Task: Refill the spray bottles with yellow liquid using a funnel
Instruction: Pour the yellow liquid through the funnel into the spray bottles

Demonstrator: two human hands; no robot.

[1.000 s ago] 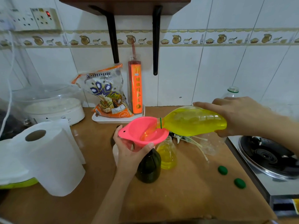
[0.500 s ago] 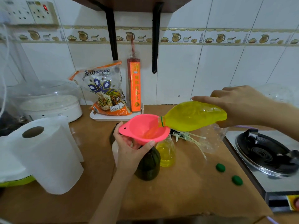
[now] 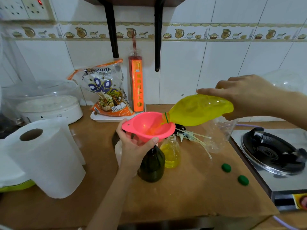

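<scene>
My left hand (image 3: 132,143) grips a pink funnel (image 3: 147,125) whose spout sits in the neck of a dark green bottle (image 3: 152,165) standing on the counter. In my right hand (image 3: 249,95) is a plastic bottle of yellow liquid (image 3: 197,110), tipped almost level with its mouth over the funnel's right rim. Liquid lies in the funnel bowl. A small clear bottle (image 3: 171,155) partly filled with yellow liquid stands right beside the dark one. Spray heads with white tubes (image 3: 191,135) lie behind them.
A paper towel roll (image 3: 44,156) stands at the left. A white pot (image 3: 48,107) and a tray with a food bag (image 3: 106,90) are at the back. Two green caps (image 3: 226,168) lie right, near a gas stove (image 3: 272,153). An empty clear bottle (image 3: 219,136) stands by the stove.
The yellow bottle's rear end has been raised a little, so it tips more steeply into the funnel. My left hand and the funnel stay on the dark bottle.
</scene>
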